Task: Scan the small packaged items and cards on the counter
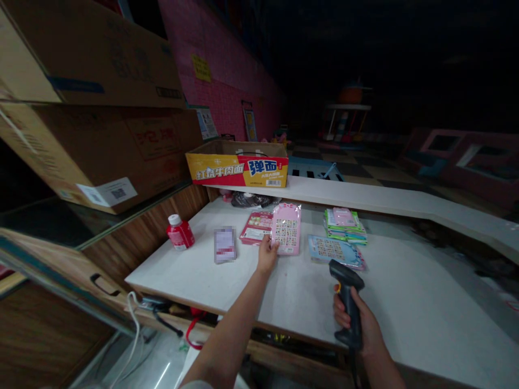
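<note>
A pink packet point(286, 229), printed with rows of tiny pictures, is over the middle of the white table point(295, 289), its face turned to the camera; whether its lower edge touches the tabletop I cannot tell; the left hand point(268, 253) pinches it at the lower left corner, thumb across the front, the other fingers partly hidden; the right hand point(363, 319) grips a black scanner point(347, 302) by its handle, fingers wrapped around it, one near the yellow trigger, though I cannot tell whether that is pressed; red packets point(253, 229) lie just left of the pink one and partly behind it; a blue packet point(334, 251) lies to its right, near the head of the scanner; beyond that is a pile of green packets point(346, 232) with a small pink card point(343, 216) on top; farther left lie a phone point(225, 244), its screen blurred, and a red bottle point(180, 233) with a white cap, standing upright; a dark plastic bag point(251, 200) sits at the back, under a white ledge point(344, 190) bearing an open noodle carton point(239, 168); two large cardboard boxes point(162, 138) are stacked at the left, before a pink wall point(227, 92).
</note>
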Available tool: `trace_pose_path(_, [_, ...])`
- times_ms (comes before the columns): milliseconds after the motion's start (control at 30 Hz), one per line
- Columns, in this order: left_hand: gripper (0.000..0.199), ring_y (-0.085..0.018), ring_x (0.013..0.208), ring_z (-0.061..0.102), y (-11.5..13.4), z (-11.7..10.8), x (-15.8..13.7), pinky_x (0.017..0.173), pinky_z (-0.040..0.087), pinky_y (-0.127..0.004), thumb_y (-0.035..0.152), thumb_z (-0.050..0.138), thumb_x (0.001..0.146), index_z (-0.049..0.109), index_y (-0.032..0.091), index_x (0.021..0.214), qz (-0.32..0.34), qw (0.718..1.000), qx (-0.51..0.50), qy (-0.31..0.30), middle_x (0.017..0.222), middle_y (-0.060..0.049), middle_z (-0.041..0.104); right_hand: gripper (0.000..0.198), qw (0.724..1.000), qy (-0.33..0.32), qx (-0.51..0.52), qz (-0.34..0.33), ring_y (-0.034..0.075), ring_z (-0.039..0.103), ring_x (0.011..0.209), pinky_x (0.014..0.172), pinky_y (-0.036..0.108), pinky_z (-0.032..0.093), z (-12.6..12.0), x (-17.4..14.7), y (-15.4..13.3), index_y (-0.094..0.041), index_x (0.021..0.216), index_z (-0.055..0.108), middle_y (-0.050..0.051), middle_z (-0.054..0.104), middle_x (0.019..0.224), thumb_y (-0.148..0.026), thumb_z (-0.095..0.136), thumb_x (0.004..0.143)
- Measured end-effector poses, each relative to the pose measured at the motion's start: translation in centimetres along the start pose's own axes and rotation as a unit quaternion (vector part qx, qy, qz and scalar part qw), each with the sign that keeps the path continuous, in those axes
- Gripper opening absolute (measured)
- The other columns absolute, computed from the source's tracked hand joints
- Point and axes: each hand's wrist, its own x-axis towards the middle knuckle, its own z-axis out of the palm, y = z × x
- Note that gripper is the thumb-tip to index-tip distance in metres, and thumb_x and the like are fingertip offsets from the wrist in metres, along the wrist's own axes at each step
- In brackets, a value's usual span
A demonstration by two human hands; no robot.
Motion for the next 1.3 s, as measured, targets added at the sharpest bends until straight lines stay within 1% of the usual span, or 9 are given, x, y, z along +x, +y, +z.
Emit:
trace_pose_path(133, [0.040,-0.018,0.078,0.065,0.6,0.0,-0.1,0.075,0.051,-0.031,0.045,0.076,0.065,0.056,0.017,0.084,-0.011,1.000,-0.017,0.005,0.082,-0.004,0.069,0.038,0.998,-0.033,0.050,0.005,0.004,0.030,0.038,0.036,0.015,0.026,-0.6,0.0,-0.4,-0.020,0.078,0.056,-0.006,0.043,0.056,-0.050,0.077,0.071])
trace_pose_path(267, [0.051,-0.018,0.070,0.066,1.6,-0.1,-0.3,0.064,0.053,-0.030,0.049,0.079,0.061,0.056,0.017,0.093,-0.072,0.995,-0.066,0.013,0.082,-0.004,0.070,0.037,0.997,-0.055,0.036,0.027,0.005,0.028,0.038,0.036,0.017,0.029,-0.7,0.0,-0.6,-0.022,0.079,0.055,-0.007,0.041,0.056,-0.052,0.075,0.072])
trace_pose_path(433, [0.062,-0.018,0.078,0.067,3.2,0.4,-0.1,0.068,0.056,-0.033,0.040,0.085,0.052,0.056,0.018,0.102,-0.085,0.990,-0.111,0.012,0.095,-0.005,0.070,0.037,0.997,-0.050,0.048,0.032,0.004,0.027,0.038,0.036,0.017,0.027,-0.8,0.0,-0.5,-0.021,0.078,0.055,-0.007,0.043,0.056,-0.050,0.077,0.070])
trace_pose_path(767, [0.050,-0.019,0.070,0.066,4.2,4.5,2.7,0.066,0.053,-0.032,0.060,0.073,0.063,0.064,0.014,0.083,-0.070,0.990,-0.121,0.037,0.074,-0.005,0.069,0.037,0.998,-0.048,0.045,0.020,0.005,0.029,0.037,0.034,0.017,0.025,-0.7,0.4,-0.4,-0.021,0.081,0.056,-0.007,0.043,0.055,-0.053,0.074,0.072])
trace_pose_path(967, [0.051,-0.015,0.057,0.059,1.4,7.8,3.5,0.055,0.047,-0.026,0.065,0.070,0.062,0.060,0.015,0.066,-0.124,0.992,0.000,-0.023,0.059,-0.003,0.063,0.035,0.994,-0.068,0.087,0.000,0.003,0.033,0.038,0.035,0.014,0.024,-1.1,1.4,0.1,-0.018,0.085,0.059,-0.007,0.045,0.055,-0.048,0.074,0.074])
trace_pose_path(1100, [0.045,-0.015,0.054,0.056,0.1,9.4,4.0,0.052,0.042,-0.025,0.056,0.064,0.073,0.058,0.014,0.060,-0.150,0.973,0.168,-0.056,0.054,-0.002,0.057,0.034,0.992,-0.083,0.091,-0.016,0.003,0.033,0.038,0.034,0.014,0.024,-1.8,2.0,0.5,-0.019,0.091,0.060,-0.007,0.047,0.056,-0.048,0.072,0.078])
trace_pose_path(1200, [0.034,-0.015,0.059,0.057,-0.2,9.1,3.9,0.057,0.042,-0.025,0.044,0.065,0.076,0.061,0.013,0.061,-0.108,0.942,0.303,-0.097,0.053,-0.001,0.053,0.033,0.991,-0.086,0.102,-0.017,0.003,0.034,0.038,0.034,0.014,0.025,-1.9,2.1,0.6,-0.019,0.092,0.061,-0.007,0.047,0.056,-0.048,0.071,0.079])
trace_pose_path(1267, [0.026,-0.016,0.069,0.059,-0.2,8.3,3.3,0.065,0.045,-0.025,0.037,0.069,0.072,0.069,0.012,0.078,-0.052,0.930,0.343,-0.124,0.065,-0.002,0.059,0.033,0.990,-0.082,0.109,-0.018,0.003,0.034,0.038,0.034,0.014,0.025,-1.8,2.1,0.6,-0.019,0.092,0.061,-0.007,0.047,0.056,-0.048,0.071,0.079])
trace_pose_path(1300, [0.032,-0.016,0.073,0.060,-0.2,7.9,2.8,0.069,0.046,-0.026,0.035,0.072,0.070,0.071,0.012,0.092,-0.024,0.924,0.355,-0.138,0.075,-0.004,0.062,0.034,0.990,-0.079,0.111,-0.018,0.003,0.035,0.038,0.034,0.014,0.024,-1.8,2.1,0.6,-0.018,0.092,0.062,-0.007,0.048,0.056,-0.047,0.071,0.078])
